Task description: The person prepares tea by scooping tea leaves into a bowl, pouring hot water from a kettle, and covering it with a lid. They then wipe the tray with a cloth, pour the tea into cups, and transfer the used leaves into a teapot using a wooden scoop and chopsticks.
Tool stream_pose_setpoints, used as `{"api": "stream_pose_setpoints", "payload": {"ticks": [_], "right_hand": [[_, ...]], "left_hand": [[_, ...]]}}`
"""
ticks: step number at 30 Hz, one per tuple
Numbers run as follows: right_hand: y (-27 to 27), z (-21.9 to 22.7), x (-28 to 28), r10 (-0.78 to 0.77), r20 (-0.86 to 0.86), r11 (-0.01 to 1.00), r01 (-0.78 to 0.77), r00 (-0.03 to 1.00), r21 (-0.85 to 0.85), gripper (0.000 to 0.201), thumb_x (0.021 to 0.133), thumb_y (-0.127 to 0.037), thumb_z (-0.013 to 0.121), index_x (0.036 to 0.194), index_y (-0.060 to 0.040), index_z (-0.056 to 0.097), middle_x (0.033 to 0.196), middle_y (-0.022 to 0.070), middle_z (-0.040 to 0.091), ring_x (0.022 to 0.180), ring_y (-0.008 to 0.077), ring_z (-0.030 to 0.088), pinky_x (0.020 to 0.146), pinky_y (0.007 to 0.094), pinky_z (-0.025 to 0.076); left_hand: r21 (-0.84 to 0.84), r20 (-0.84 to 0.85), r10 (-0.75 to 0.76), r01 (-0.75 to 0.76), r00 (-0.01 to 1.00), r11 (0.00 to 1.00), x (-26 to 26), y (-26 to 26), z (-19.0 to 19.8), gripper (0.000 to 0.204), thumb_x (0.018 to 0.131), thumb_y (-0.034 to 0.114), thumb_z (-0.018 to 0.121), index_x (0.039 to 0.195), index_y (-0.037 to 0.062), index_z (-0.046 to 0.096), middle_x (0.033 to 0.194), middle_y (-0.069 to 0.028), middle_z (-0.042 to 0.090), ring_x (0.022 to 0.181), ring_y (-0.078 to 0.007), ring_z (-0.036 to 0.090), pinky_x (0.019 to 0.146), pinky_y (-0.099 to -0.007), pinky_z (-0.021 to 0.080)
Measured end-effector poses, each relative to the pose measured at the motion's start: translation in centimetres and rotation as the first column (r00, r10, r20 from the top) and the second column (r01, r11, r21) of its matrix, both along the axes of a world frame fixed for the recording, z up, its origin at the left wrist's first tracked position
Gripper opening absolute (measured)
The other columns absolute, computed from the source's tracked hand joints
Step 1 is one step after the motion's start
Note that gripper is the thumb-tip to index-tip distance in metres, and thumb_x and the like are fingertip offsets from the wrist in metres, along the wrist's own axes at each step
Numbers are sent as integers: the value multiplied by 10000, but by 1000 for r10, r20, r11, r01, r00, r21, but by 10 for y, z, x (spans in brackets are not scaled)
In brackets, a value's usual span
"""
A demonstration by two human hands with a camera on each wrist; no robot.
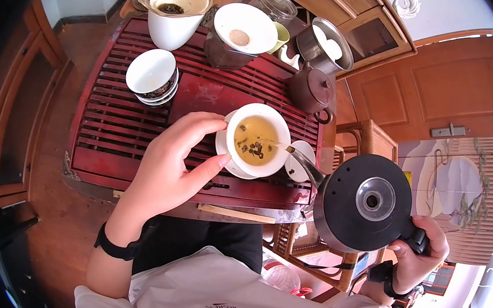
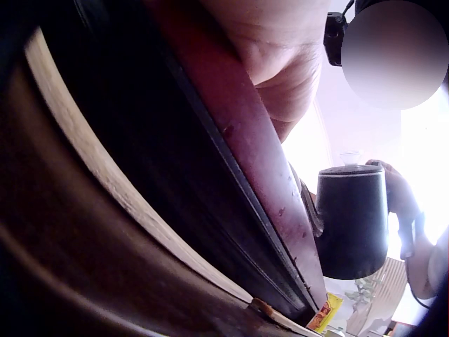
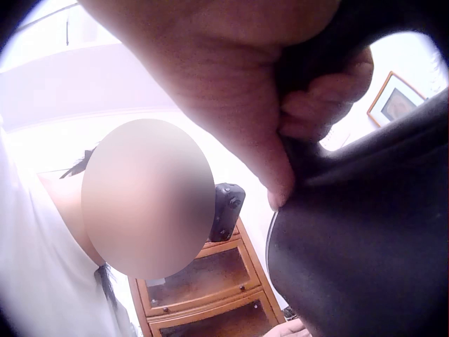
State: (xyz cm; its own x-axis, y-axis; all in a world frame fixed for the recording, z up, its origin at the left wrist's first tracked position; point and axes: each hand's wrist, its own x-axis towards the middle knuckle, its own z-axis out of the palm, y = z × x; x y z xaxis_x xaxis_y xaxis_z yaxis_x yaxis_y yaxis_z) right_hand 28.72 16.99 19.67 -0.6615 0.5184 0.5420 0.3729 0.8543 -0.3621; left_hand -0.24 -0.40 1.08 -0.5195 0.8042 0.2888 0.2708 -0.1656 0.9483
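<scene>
A white gaiwan (image 1: 280, 127) with tea leaves in yellowish liquid sits on its saucer (image 1: 222, 141) on the slatted red tea tray (image 1: 98, 118). My left hand (image 1: 169, 159) has its thumb and fingertips at the gaiwan's left side, close to saucer and rim. With my right hand (image 1: 427, 243) I grip the handle of a black gooseneck kettle (image 1: 349, 215). Its spout (image 1: 308, 165) points over the gaiwan's right rim, and a thin stream runs into the bowl. A white lid (image 1: 300, 169) lies just right of the gaiwan.
Stacked cups (image 1: 151, 74) stand at the tray's upper left. Behind are a white strainer-topped pitcher (image 1: 173, 32), a white strainer (image 1: 257, 26), a brown teapot (image 1: 307, 90) and a metal pot (image 1: 313, 45). A wooden chair (image 1: 371, 141) stands to the right.
</scene>
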Motion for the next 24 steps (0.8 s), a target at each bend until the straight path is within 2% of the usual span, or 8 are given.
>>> {"api": "stream_pose_setpoints", "payload": {"ticks": [8,11,16,17,18,20,22,24], "right_hand": [[2,-2,8,21,-5,1000,-21,1000,-13,662,477,-368,970,939,6,679,743,72,620,640,172,579,597,274,433],[1,-8,4,-17,-126,994,2,992,-111,685,491,-378,970,966,11,667,774,64,632,670,153,588,626,266,447],[10,-12,10,-101,-291,960,17,951,-278,686,543,-394,955,1008,14,659,897,57,661,828,151,624,790,263,482],[20,-15,24,-85,-294,941,-21,952,-339,682,588,-358,950,1073,11,644,991,73,658,916,175,632,852,286,496],[31,-19,37,-87,-295,940,-19,951,-340,682,588,-358,950,1073,11,644,991,73,658,916,175,632,852,286,496],[41,-23,43,-100,-485,879,-151,869,-452,657,661,-268,929,1162,2,604,1103,100,636,990,204,629,892,325,519],[53,-33,59,-128,-556,846,-202,822,-494,546,804,-168,806,1258,-14,544,1228,123,584,1088,239,606,957,377,527],[63,-47,64,-304,-629,841,-109,715,-530,465,873,-172,717,1275,-22,539,1146,100,610,918,165,619,818,292,541]], "left_hand": [[19,5,7,-7,1000,1000,1,1,1,405,860,-8,666,1256,9,581,1290,-127,588,1186,-248,571,1013,-359,447],[17,9,10,-10,1000,1000,1,1,1,401,862,0,665,1254,9,583,1288,-124,590,1185,-249,572,1016,-363,444],[6,-1,19,-19,1000,1000,1,1,1,385,860,2,667,1239,13,596,1278,-123,601,1183,-254,574,1017,-367,441],[6,-2,17,-17,1000,1000,1,1,2,385,860,2,667,1239,13,596,1278,-123,601,1183,-254,574,1017,-367,441],[19,0,19,-19,1000,1000,1,1,2,382,860,3,668,1235,12,597,1276,-122,604,1183,-254,573,1019,-370,439],[31,2,16,-16,1000,999,1,2,2,378,860,5,668,1232,11,599,1274,-122,606,1184,-255,573,1021,-372,438],[51,-70,26,-23,997,998,0,3,1,373,873,-2,692,1228,-19,579,1230,-124,601,1129,-221,595,967,-324,477],[51,-83,25,-21,996,998,-1,3,1,373,871,-6,690,1227,-18,579,1226,-122,601,1125,-220,595,963,-324,476]]}}
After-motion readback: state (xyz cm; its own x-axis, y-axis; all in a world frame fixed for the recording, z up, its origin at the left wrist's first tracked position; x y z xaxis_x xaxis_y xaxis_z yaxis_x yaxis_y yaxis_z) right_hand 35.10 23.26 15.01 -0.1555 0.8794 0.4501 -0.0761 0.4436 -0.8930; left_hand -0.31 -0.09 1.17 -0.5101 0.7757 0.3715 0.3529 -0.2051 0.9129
